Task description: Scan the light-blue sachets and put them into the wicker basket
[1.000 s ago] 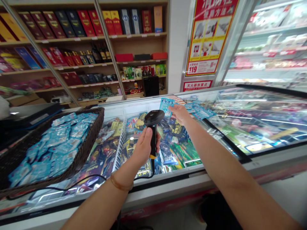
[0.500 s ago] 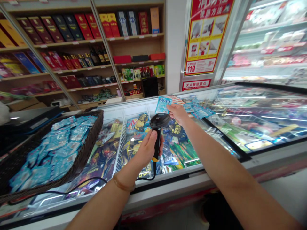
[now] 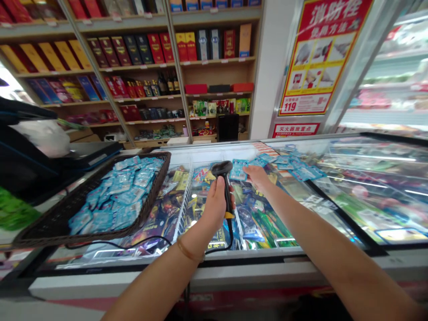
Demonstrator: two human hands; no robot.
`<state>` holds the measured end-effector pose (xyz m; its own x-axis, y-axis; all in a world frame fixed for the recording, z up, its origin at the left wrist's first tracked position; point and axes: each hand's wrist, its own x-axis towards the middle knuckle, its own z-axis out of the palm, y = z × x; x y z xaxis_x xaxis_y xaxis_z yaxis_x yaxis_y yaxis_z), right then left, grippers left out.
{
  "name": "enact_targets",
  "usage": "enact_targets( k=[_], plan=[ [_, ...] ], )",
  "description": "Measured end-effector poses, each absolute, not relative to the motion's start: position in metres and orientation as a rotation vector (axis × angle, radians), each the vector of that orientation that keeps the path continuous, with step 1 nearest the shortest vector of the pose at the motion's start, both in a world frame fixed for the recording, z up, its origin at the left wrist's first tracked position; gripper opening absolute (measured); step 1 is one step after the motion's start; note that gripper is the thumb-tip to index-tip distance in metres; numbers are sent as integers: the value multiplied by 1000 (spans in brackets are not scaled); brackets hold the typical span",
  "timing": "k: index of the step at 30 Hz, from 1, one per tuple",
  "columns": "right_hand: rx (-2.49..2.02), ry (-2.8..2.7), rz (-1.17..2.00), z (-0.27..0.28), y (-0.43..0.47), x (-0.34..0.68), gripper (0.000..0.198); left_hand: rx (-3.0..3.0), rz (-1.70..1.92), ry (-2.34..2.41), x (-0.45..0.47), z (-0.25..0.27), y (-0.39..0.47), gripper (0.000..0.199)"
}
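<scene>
My left hand (image 3: 216, 200) is wrapped round the handle of a black barcode scanner (image 3: 226, 187), held upright over the freezer's glass top. Between the fingertips of my right hand (image 3: 257, 174) is a light blue packet (image 3: 239, 169), just right of the scanner's head. More blue packets (image 3: 301, 167) lie loosely on the glass beyond my right hand. To the left, a dark woven basket (image 3: 157, 191) holds a heap of similar blue packets (image 3: 123, 187). The scanner's black cable (image 3: 133, 244) runs left across the glass, passing by the basket.
Beneath the glass of the chest freezer (image 3: 277, 258) are colourful packages and white wire dividers (image 3: 183, 205). Dark counter equipment (image 3: 83, 154) stands at the far left. Shelves of boxes and bottles (image 3: 140, 44) line the back wall, with a red and yellow poster (image 3: 321, 62) to their right.
The camera view has swung left and up, so the scene sits further right and lower. The right hand's packet has dropped from above the scanner's head to beside it.
</scene>
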<state>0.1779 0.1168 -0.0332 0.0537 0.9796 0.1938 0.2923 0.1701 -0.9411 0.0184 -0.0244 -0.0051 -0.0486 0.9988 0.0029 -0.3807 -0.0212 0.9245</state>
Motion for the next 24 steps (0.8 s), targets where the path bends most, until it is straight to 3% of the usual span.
enact_targets(
  k=[5, 9, 18, 24],
  plan=[
    [-1167, -1164, 1329, -6, 122, 107, 16, 530, 1662, 986, -36, 35, -23, 47],
    [-1073, -1147, 1508, 35, 124, 28, 27, 422, 1916, 970, -101, 57, -31, 45],
    [-863, -1255, 1784, 68, 104, -154, 19, 238, 2256, 1096, -202, 69, -54, 43],
    [-761, -1253, 1811, 62, 102, -177, 18, 147, 2256, 1110, -213, 63, -59, 42]
  ],
)
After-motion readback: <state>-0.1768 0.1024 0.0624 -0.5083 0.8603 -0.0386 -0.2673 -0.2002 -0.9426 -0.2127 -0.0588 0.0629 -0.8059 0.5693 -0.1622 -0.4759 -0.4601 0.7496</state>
